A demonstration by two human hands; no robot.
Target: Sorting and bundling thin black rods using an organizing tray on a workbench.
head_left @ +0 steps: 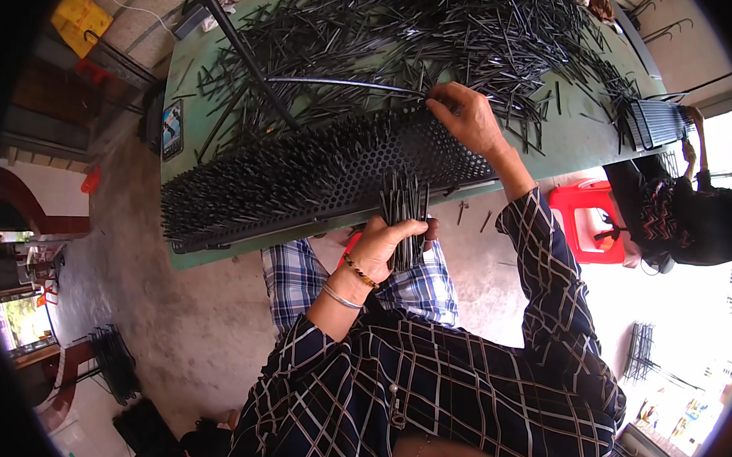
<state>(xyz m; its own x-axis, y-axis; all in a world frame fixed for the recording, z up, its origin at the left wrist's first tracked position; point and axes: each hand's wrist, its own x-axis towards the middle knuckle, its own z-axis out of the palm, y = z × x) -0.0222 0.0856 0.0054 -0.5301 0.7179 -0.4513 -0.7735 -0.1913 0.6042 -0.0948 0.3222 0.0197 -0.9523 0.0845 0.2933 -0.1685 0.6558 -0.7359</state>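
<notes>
My left hand (373,249) is closed round a bundle of thin black sticks (402,201), held upright near the table's front edge. Before me a long black perforated tray (369,175) lies at a slant. Black sticks (253,173) stand densely in its holes on the left and middle, while bare holes show toward the right. My right hand (471,122) is over the tray's far right part, thumb and fingers pinched together at the holes. What that pinch holds is too small to make out.
Loose black sticks (508,37) are heaped across the green table (582,128). A dark pole (239,44) rises at the left, near a phone (173,127). On the right, another person (673,203) handles a black rack (657,124) beside a red stool (582,215).
</notes>
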